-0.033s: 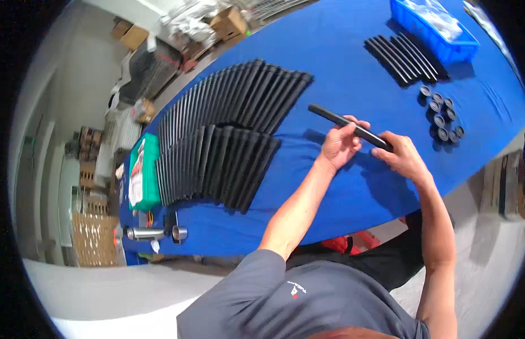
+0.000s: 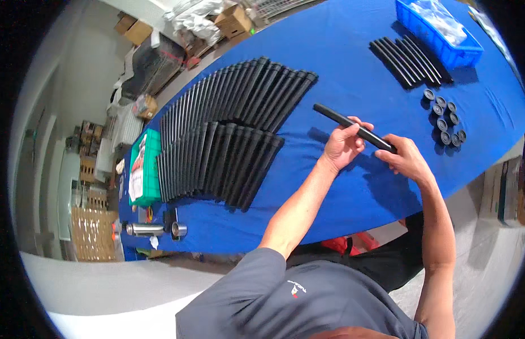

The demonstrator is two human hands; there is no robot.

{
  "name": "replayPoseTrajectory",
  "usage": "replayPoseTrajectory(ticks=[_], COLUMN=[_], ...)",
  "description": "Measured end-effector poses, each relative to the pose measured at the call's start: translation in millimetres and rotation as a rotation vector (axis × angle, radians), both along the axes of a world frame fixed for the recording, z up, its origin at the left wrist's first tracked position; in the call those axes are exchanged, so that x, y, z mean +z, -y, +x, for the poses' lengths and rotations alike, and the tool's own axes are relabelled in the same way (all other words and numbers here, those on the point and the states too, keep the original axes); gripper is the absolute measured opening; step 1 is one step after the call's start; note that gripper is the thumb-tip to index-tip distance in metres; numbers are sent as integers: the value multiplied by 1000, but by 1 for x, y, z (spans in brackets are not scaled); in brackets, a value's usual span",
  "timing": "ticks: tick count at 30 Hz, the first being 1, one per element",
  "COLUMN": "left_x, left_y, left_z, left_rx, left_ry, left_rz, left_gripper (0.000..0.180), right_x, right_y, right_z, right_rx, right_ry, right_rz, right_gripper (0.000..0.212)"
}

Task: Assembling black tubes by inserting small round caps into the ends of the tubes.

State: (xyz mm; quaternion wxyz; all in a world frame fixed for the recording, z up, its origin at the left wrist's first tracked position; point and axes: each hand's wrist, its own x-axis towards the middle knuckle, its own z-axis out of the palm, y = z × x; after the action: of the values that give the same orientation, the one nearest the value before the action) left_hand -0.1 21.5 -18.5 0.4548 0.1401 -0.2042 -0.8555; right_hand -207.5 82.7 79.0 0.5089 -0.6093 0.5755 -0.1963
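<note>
A slim black tube [image 2: 332, 114] is held aslant over the blue table, its far end pointing up and left. My left hand [image 2: 346, 144] has its thumb and fingers closed round the middle of it. My right hand [image 2: 406, 159] grips the near end, which the fingers partly cover. Left of my hands lie two rows of similar black tubes, a far row [image 2: 261, 93] and a near row [image 2: 240, 166], packed side by side. Several small round black caps [image 2: 441, 124] stand to the right of my right hand.
Beyond the caps lie several thinner black tubes [image 2: 408, 61] next to a blue bin [image 2: 465, 52] with clear plastic inside. At the left end of the table [image 2: 336, 51] are a green crate [image 2: 152, 181], a silver cylinder [image 2: 147, 230] and a roll of tape [image 2: 179, 229].
The whole view has shifted slightly, so the table things sit a little further right. Both hands keep their hold on the tube.
</note>
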Motion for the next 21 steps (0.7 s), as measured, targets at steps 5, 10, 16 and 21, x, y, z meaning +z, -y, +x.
replayPoseTrajectory(ticks=[5,10,16,21], left_x=[4,3,3,1], left_y=[-1,-4,-2,1], left_z=[-9,-6,-11,-11], left_rx=[30,1,29,-37], left_ry=[24,-14,-6,-42], left_rz=[8,-39,-9,-65], left_gripper=[14,12,9,9], right_x=[-46,-12,-34,-22], right_y=[0,-5,2,2], right_z=[3,4,6,-4], right_rx=[-98,-97,-47,-92], right_ry=[-274,86,-139,59], right_rz=[-943,-135,-805,-160], right_gripper=[28,30,28,28])
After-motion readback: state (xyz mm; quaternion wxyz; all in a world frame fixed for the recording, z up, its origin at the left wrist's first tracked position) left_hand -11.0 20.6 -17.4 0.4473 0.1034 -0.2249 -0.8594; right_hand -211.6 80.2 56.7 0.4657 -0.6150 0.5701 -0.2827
